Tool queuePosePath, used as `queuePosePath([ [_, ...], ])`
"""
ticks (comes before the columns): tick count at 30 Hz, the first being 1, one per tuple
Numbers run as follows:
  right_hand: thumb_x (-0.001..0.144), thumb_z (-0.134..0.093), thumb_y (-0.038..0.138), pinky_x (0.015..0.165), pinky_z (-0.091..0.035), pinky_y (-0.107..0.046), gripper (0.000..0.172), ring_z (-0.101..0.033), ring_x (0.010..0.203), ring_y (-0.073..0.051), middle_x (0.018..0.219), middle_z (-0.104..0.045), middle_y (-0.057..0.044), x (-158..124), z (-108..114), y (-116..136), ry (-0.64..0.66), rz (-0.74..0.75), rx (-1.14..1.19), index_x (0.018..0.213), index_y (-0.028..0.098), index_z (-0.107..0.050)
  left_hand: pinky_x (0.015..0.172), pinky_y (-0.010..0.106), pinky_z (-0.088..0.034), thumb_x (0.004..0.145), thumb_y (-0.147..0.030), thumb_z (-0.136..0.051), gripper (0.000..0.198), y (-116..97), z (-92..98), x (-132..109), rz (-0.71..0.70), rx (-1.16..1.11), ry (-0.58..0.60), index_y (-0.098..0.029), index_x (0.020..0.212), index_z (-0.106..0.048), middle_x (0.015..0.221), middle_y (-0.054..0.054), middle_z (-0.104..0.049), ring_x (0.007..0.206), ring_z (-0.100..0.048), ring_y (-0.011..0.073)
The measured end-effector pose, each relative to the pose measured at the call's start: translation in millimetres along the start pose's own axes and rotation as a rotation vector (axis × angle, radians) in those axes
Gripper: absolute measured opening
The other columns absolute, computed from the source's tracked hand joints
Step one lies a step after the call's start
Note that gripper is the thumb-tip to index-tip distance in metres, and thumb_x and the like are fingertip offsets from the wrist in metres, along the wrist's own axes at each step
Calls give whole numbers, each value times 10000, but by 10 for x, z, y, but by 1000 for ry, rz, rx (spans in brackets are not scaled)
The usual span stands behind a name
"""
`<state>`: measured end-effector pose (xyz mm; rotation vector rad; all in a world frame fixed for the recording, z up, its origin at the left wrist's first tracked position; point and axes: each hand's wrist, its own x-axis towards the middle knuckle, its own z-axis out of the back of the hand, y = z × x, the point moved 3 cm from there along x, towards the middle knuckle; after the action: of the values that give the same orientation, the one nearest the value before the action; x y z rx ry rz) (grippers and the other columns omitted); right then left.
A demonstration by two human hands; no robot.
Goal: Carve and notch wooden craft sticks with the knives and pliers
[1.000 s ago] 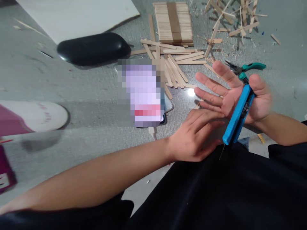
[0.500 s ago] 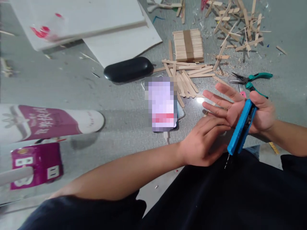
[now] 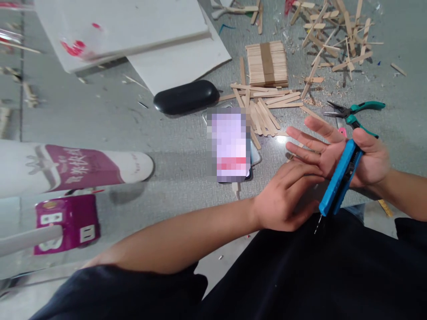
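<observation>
My right hand (image 3: 353,155) is palm up with its fingers spread. Across its palm, by the thumb, lies a blue hand drill (image 3: 342,178), slanting down toward my lap. A thin drill bit (image 3: 318,224) sticks out of its lower end, and a black part runs along its side. My left hand (image 3: 287,195) shows its back, fingers stretched together and thumb apart, with nothing seen in it. Its fingertips reach the edge of my right palm, beside the drill. Green-handled pliers (image 3: 350,111) lie on the table just beyond my right hand, jaws apart.
A banded stack of craft sticks (image 3: 267,64), loose sticks (image 3: 267,115) and a stick pile (image 3: 336,35) lie ahead. A phone (image 3: 231,146) is plugged into a cable. Left are a black case (image 3: 187,97), white boards (image 3: 133,26), a glue bottle (image 3: 100,166) and a purple box (image 3: 66,224).
The whole scene has shifted slightly to the right in view. Both hands and the blue drill keep nearly the same pose relative to each other.
</observation>
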<state>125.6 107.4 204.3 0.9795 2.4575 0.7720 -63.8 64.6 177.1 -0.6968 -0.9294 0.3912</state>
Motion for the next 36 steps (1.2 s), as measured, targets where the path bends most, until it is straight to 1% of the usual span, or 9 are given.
queuePosePath([
  [4, 1067, -670, 682, 1502, -259, -572, 602, -507, 1733, -259, 1774, -629, -18, 1, -6, 2, -5, 9, 2, 1563, 346, -725, 1129, 567, -676, 1004, -269, -734, 458, 10, 7, 8, 6, -1, 0, -147, 1435, -642, 1375, 215, -790, 1307, -799, 353],
  [7, 1066, -669, 695, 1512, -233, -571, 598, -519, 1725, -255, 1750, -655, -15, 5, -32, 8, -10, 16, -19, 1549, 348, -735, 1134, 574, -675, 1001, -280, -742, 461, 19, 5, 16, 21, -28, 22, -150, 1432, -642, 1379, 221, -780, 1314, -792, 360],
  [12, 1062, -681, 703, 1532, -181, -537, 576, -443, 1773, -245, 1681, -717, -5, 12, -80, 8, -27, 15, -70, 1491, 332, -776, 1144, 598, -670, 991, -283, -735, 479, 39, -2, 22, 14, -89, 43, -126, 1433, -639, 1360, 235, -765, 1313, -780, 375],
  [17, 1036, -705, 723, 1531, -185, -558, 587, -510, 1731, -256, 1701, -701, 10, -6, -74, -5, -42, -29, -62, 1485, 352, -776, 1137, 595, -676, 979, -262, -729, 476, 47, -4, 27, 21, -103, 52, -136, 1429, -635, 1344, 221, -764, 1296, -779, 367],
  [20, 1048, -695, 720, 1532, -173, -558, 597, -512, 1727, -260, 1715, -688, -14, -10, -57, -17, -36, -32, -54, 1496, 333, -775, 1139, 590, -678, 971, -252, -733, 477, 40, -7, 23, 24, -108, 57, -132, 1422, -635, 1338, 221, -759, 1293, -777, 366],
  [25, 1064, -645, 749, 1522, -224, -517, 643, -515, 1724, -258, 1713, -688, -41, -4, -43, -38, 5, 0, -44, 1522, 316, -770, 1151, 593, -674, 958, -227, -725, 492, 35, -11, 17, 45, -109, 64, -163, 1435, -623, 1346, 198, -758, 1301, -773, 355],
  [28, 1054, -658, 741, 1519, -222, -529, 631, -499, 1735, -272, 1700, -694, -67, 1, -24, -64, -21, -7, -39, 1498, 310, -782, 1143, 593, -677, 956, -223, -732, 497, 31, -4, 21, 56, -117, 72, -176, 1438, -623, 1352, 192, -758, 1304, -771, 354],
  [33, 1001, -637, 775, 1488, -304, -544, 753, -516, 1721, -314, 1729, -655, -140, 16, 32, -128, -57, 32, -18, 1531, 249, -736, 1133, 587, -678, 960, -219, -727, 471, 26, 3, 32, 47, -112, 74, -155, 1418, -634, 1331, 202, -761, 1275, -777, 351],
  [36, 1028, -606, 760, 1487, -309, -524, 734, -518, 1720, -298, 1718, -663, -145, 32, 34, -141, -48, 44, -20, 1525, 235, -737, 1118, 577, -681, 969, -229, -723, 447, 31, -1, 38, 36, -107, 62, -149, 1401, -641, 1315, 203, -768, 1252, -783, 347],
])
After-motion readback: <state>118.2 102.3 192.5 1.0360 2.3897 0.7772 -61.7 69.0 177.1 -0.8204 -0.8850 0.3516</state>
